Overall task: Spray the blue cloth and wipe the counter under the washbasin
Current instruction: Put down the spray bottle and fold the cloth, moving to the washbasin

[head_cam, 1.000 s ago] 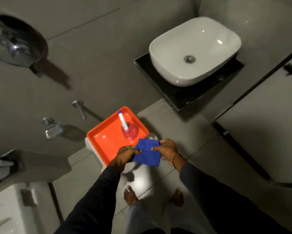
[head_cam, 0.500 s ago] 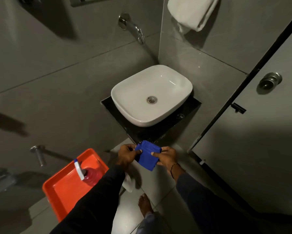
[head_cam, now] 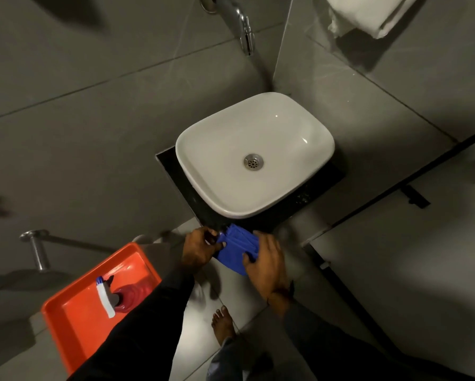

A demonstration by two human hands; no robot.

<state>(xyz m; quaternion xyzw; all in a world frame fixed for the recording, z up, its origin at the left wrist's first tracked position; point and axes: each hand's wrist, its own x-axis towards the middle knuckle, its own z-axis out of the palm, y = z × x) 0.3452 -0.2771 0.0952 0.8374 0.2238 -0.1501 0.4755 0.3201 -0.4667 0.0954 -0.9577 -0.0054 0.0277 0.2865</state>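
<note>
Light level: dim overall.
Glare: small highlights in washbasin (head_cam: 254, 152) bowl at 2 o'clock.
Shadows: dark patches at 11 and 9 o'clock.
Distortion: wide-angle bending toward edges.
Sharpness: soft throughout.

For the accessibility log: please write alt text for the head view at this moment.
Two hands, left and right, hold a folded blue cloth at the front edge of the black counter under a white washbasin. A spray bottle of red liquid stands in an orange tray at lower left.
</note>
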